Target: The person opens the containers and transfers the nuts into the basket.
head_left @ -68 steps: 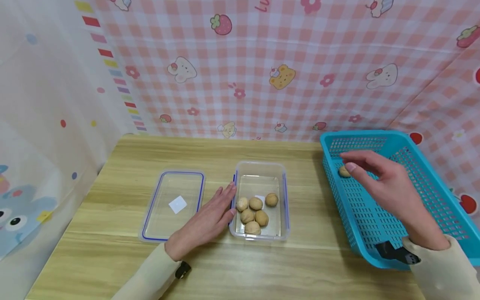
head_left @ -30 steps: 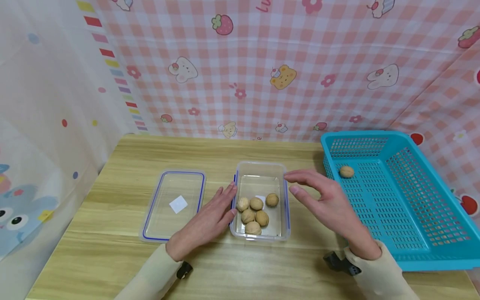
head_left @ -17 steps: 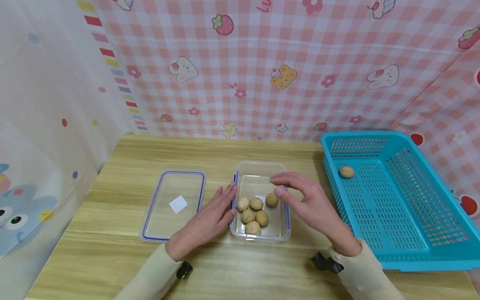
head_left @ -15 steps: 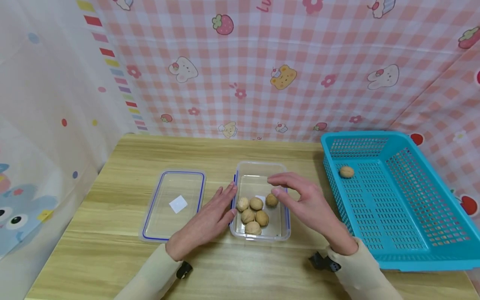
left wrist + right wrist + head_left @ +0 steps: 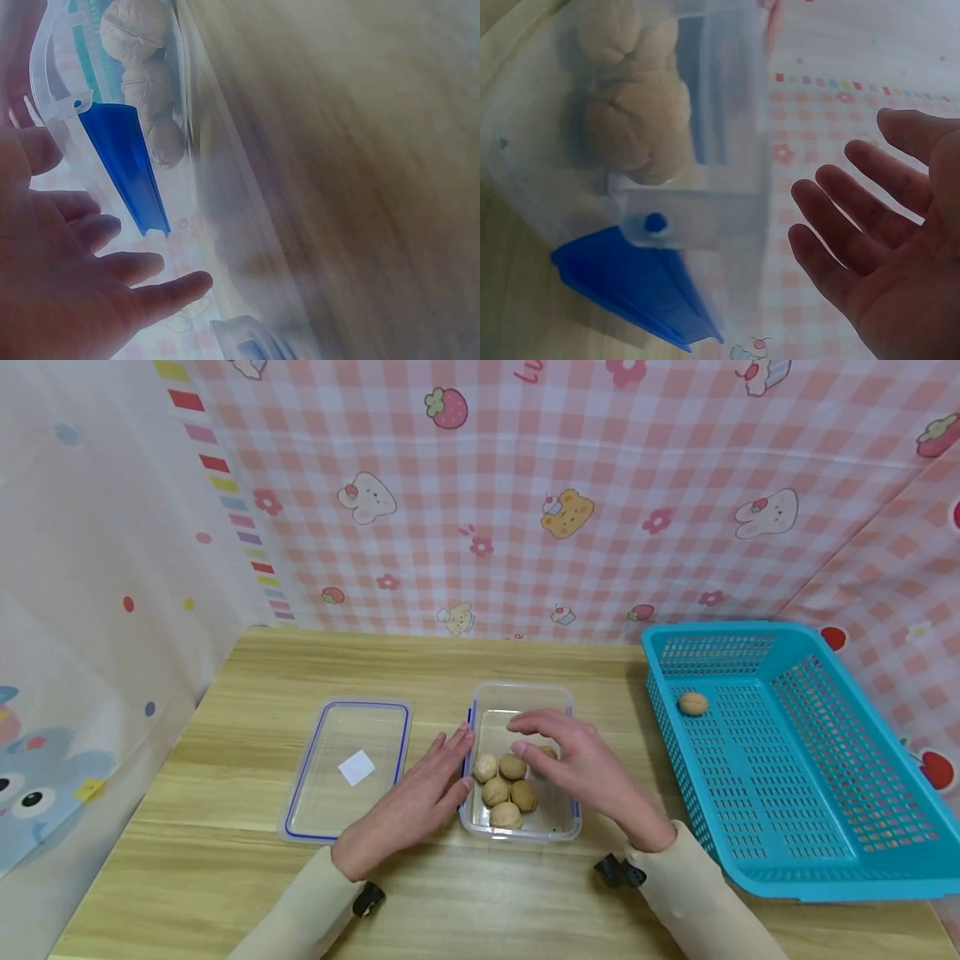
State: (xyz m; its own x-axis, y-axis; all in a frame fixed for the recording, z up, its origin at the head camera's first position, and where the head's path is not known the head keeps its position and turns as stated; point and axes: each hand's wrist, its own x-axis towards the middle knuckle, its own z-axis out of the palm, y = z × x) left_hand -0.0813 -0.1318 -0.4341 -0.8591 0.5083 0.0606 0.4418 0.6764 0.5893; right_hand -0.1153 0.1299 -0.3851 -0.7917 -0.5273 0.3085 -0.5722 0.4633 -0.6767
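Walnuts (image 5: 496,793), six of them, lie in a clear plastic box (image 5: 517,695) near the middle of the wooden table (image 5: 435,668). The box's long axis runs from 12 to 6 o'clock as the wearer sees it. Five nuts cluster toward its 7 o'clock corner; the sixth sits toward 3 o'clock, partly hidden by the right hand (image 5: 588,772). The nut nearest 6 o'clock has its long axis from 9 to 3.

The right hand hovers over the box from its 4 o'clock side, fingers loosely bent and pointing to 10, thumb and forefinger apart. The left hand (image 5: 412,797) comes in from 8 o'clock, its fingers straight, slightly spread and aimed at 1, resting against the box's 9 o'clock wall beside a blue latch (image 5: 124,165).

Well apart at 9 o'clock, the blue-edged lid (image 5: 345,727) stretches lengthwise from 12 to 6, tipped slightly toward 1. At 3 o'clock a turquoise basket (image 5: 776,768) runs from 11 to 5; a single walnut (image 5: 693,703) lies in its 11 o'clock corner, long axis from 9 to 3.
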